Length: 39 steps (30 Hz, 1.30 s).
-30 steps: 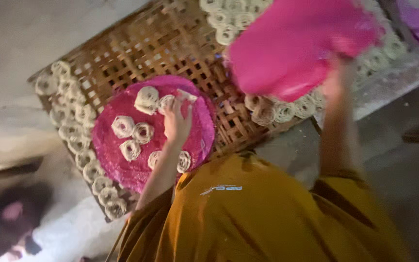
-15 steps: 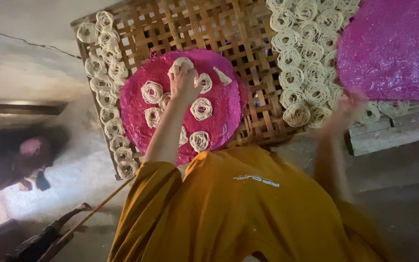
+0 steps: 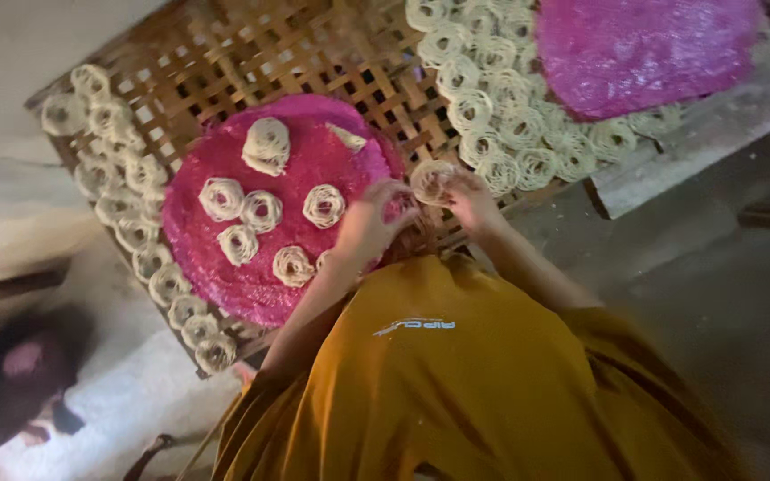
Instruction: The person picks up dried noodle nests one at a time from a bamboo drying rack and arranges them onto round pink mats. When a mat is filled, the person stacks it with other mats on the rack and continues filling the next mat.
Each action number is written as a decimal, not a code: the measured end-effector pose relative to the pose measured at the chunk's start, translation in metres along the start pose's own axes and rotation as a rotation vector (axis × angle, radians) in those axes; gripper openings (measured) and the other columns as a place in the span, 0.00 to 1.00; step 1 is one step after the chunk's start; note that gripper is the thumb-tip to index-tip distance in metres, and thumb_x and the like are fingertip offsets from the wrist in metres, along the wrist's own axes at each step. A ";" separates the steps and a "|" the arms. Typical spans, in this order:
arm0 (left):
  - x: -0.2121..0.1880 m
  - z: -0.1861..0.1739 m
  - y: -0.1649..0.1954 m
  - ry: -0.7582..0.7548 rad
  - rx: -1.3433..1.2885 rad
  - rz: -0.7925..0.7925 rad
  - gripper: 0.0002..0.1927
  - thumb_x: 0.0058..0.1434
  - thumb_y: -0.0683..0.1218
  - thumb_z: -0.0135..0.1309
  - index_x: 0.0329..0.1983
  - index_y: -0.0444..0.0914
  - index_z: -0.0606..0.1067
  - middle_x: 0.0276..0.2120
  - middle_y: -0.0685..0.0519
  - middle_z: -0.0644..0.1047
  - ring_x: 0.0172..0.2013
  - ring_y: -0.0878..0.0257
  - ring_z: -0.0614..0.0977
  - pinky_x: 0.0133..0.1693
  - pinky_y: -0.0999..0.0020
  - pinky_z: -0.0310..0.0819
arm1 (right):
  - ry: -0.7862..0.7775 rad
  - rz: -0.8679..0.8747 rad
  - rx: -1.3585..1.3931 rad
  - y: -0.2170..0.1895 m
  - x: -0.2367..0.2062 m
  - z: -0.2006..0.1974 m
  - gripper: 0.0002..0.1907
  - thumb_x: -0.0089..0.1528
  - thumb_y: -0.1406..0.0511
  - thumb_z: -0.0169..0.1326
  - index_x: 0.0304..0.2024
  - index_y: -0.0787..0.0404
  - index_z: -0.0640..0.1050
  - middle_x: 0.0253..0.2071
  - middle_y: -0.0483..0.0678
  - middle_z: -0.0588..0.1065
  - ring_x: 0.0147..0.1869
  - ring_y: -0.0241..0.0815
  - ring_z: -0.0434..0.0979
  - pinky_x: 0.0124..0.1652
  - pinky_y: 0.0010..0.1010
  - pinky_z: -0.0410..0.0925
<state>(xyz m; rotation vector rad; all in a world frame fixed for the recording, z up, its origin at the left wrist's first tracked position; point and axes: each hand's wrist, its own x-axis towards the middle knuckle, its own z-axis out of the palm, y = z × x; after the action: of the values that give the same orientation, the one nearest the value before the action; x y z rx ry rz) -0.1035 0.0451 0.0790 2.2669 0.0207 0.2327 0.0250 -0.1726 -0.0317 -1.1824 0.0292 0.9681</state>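
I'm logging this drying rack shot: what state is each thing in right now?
left hand: over the pink mat's edge, fingers at a noodle coil
right hand: fingers on the same coil
held noodle coil: pinched between both hands above the rack
near pink mat: flat on the rack, a few coils on it
far pink mat: lying over rows of coils
bamboo lattice rack: coils along its edges

Woven tray (image 3: 225,62), upper half of frame: split bamboo or cane lattice, matt, rough. Pink round mat (image 3: 225,258) at centre left: woven plastic-looking mesh, slight sparkle. Second pink mat (image 3: 643,44) upper right: same finish. Noodle coils (image 3: 266,145): thin pale strands, matt, stringy. Orange shirt (image 3: 456,392), bottom centre: soft matt cloth. Floor (image 3: 724,294) at right: rough grey concrete.
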 end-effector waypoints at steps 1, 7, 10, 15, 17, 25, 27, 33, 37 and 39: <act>-0.002 -0.006 -0.007 -0.140 -0.025 -0.328 0.22 0.66 0.56 0.58 0.60 0.45 0.73 0.60 0.48 0.74 0.46 0.52 0.83 0.46 0.52 0.84 | 0.165 0.049 -0.247 -0.008 -0.009 -0.011 0.22 0.69 0.60 0.50 0.59 0.70 0.73 0.53 0.58 0.76 0.54 0.49 0.77 0.50 0.46 0.71; -0.037 -0.043 -0.056 -0.065 0.478 -0.488 0.28 0.64 0.50 0.60 0.62 0.33 0.69 0.64 0.40 0.67 0.62 0.45 0.69 0.61 0.49 0.70 | 0.135 -0.111 -0.659 -0.048 -0.068 -0.041 0.17 0.69 0.64 0.53 0.56 0.68 0.74 0.49 0.52 0.79 0.51 0.43 0.77 0.47 0.36 0.70; -0.050 -0.043 -0.067 -0.051 0.442 -0.509 0.29 0.64 0.47 0.59 0.65 0.30 0.66 0.63 0.37 0.65 0.61 0.42 0.68 0.61 0.47 0.68 | 0.310 -0.031 -1.268 -0.056 -0.082 -0.038 0.12 0.76 0.64 0.49 0.48 0.70 0.74 0.33 0.62 0.74 0.34 0.55 0.73 0.40 0.47 0.68; -0.047 -0.042 -0.075 -0.019 0.278 -0.711 0.28 0.66 0.43 0.55 0.67 0.28 0.63 0.57 0.32 0.69 0.57 0.42 0.74 0.54 0.50 0.77 | 0.464 -0.332 -1.323 -0.064 -0.087 -0.020 0.09 0.69 0.66 0.53 0.48 0.65 0.75 0.41 0.58 0.74 0.42 0.57 0.74 0.40 0.48 0.69; -0.044 -0.043 -0.078 -0.105 0.177 -0.911 0.23 0.68 0.45 0.54 0.63 0.31 0.67 0.51 0.39 0.76 0.49 0.49 0.81 0.49 0.56 0.83 | 0.516 -0.566 -1.500 -0.070 -0.090 -0.010 0.12 0.66 0.65 0.56 0.50 0.65 0.75 0.45 0.58 0.74 0.46 0.60 0.74 0.42 0.48 0.69; -0.030 -0.015 -0.059 0.072 -0.442 -0.666 0.18 0.62 0.46 0.59 0.53 0.35 0.76 0.43 0.48 0.82 0.37 0.64 0.82 0.37 0.70 0.79 | -0.084 -0.042 -0.678 -0.067 -0.052 0.040 0.18 0.69 0.57 0.49 0.56 0.60 0.75 0.51 0.49 0.77 0.54 0.44 0.79 0.52 0.40 0.72; -0.018 -0.001 -0.042 -0.116 -0.341 -0.840 0.17 0.71 0.53 0.53 0.57 0.38 0.74 0.40 0.48 0.83 0.31 0.62 0.82 0.31 0.67 0.76 | -0.293 0.106 -0.043 -0.047 -0.018 0.067 0.23 0.75 0.54 0.49 0.58 0.68 0.76 0.52 0.54 0.76 0.54 0.47 0.78 0.55 0.42 0.72; 0.007 -0.008 -0.034 0.223 -0.117 -0.343 0.18 0.65 0.47 0.59 0.57 0.38 0.76 0.53 0.48 0.78 0.37 0.61 0.84 0.40 0.70 0.83 | -0.150 0.126 -0.249 -0.073 0.077 0.096 0.16 0.62 0.63 0.60 0.51 0.61 0.77 0.51 0.51 0.78 0.54 0.46 0.80 0.56 0.40 0.76; 0.011 -0.057 -0.100 0.296 0.112 -0.769 0.30 0.62 0.50 0.63 0.64 0.37 0.68 0.61 0.41 0.67 0.52 0.50 0.74 0.44 0.55 0.80 | -0.027 -0.225 -0.692 -0.145 0.153 0.090 0.05 0.68 0.67 0.56 0.40 0.63 0.77 0.42 0.49 0.80 0.49 0.40 0.80 0.54 0.33 0.72; 0.004 -0.074 -0.135 0.364 0.395 -0.676 0.31 0.58 0.50 0.62 0.62 0.37 0.68 0.60 0.43 0.70 0.55 0.46 0.73 0.54 0.50 0.73 | -0.065 -0.347 -0.631 -0.182 0.196 0.092 0.11 0.69 0.69 0.57 0.32 0.66 0.74 0.39 0.49 0.79 0.47 0.38 0.80 0.53 0.30 0.71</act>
<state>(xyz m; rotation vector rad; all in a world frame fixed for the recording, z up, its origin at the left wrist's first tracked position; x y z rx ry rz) -0.1039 0.1891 0.0242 2.4187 1.0834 0.2890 0.2219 0.0131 0.0499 -1.6609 -0.5520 0.7195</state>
